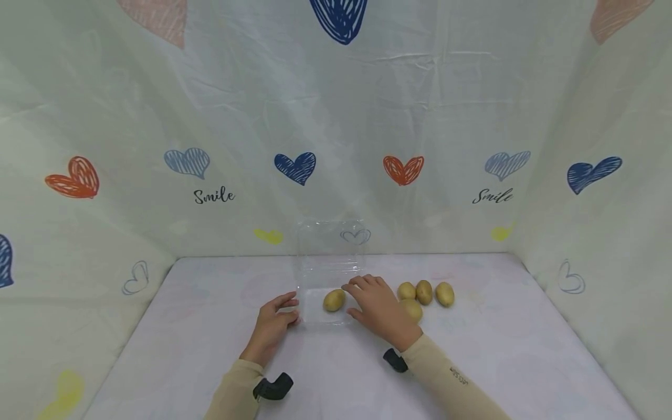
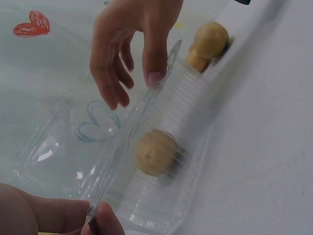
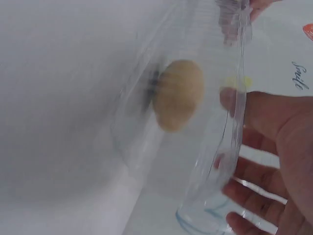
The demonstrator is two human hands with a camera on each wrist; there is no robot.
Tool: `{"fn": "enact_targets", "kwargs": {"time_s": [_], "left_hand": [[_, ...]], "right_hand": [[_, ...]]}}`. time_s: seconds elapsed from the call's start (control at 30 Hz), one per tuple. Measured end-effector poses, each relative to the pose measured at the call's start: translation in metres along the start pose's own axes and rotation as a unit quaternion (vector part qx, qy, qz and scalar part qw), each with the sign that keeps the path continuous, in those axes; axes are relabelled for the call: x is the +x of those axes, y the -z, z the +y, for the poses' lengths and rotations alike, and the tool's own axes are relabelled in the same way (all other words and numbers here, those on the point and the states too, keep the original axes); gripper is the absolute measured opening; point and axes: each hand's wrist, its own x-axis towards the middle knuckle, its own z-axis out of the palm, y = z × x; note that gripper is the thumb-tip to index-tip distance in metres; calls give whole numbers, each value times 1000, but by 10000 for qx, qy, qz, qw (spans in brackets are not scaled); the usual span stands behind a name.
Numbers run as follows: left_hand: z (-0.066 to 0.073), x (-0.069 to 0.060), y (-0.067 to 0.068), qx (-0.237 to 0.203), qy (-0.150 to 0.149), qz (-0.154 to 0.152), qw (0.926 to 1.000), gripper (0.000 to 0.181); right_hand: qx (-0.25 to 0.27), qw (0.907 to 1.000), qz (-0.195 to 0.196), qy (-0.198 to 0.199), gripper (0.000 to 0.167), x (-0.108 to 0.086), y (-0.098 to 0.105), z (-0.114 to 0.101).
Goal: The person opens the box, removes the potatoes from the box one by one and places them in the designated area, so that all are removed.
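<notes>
A clear plastic clamshell box (image 1: 310, 315) stands on the table with its lid (image 1: 328, 242) raised at the back. One yellowish potato (image 1: 333, 300) lies inside; the left wrist view shows the same potato (image 2: 156, 152) through the clear wall. My left hand (image 1: 274, 328) pinches the box's left rim between thumb and finger. Over the right rim hangs my right hand (image 1: 382, 310), fingers loosely bent and holding nothing. In the right wrist view its thumb (image 3: 259, 110) is close to the rim; whether it touches is unclear.
Several more potatoes lie right of the box, among them one (image 1: 412, 310) partly behind the right hand and one (image 1: 444, 294) farthest right. A white cloth covers the table (image 1: 472, 361). Behind it hangs a curtain (image 1: 446, 221) printed with hearts.
</notes>
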Motion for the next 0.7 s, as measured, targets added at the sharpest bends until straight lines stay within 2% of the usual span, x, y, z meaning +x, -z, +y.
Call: {"fn": "enact_targets", "kwargs": {"time_s": [0.27, 0.7], "left_hand": [[0, 0, 1, -36, 18, -22, 10000, 51], [-2, 1, 1, -56, -23, -6, 10000, 50]], "right_hand": [[-255, 9990, 87, -359, 48, 16, -13, -21], [-281, 9972, -285, -636, 41, 26, -20, -31]]}}
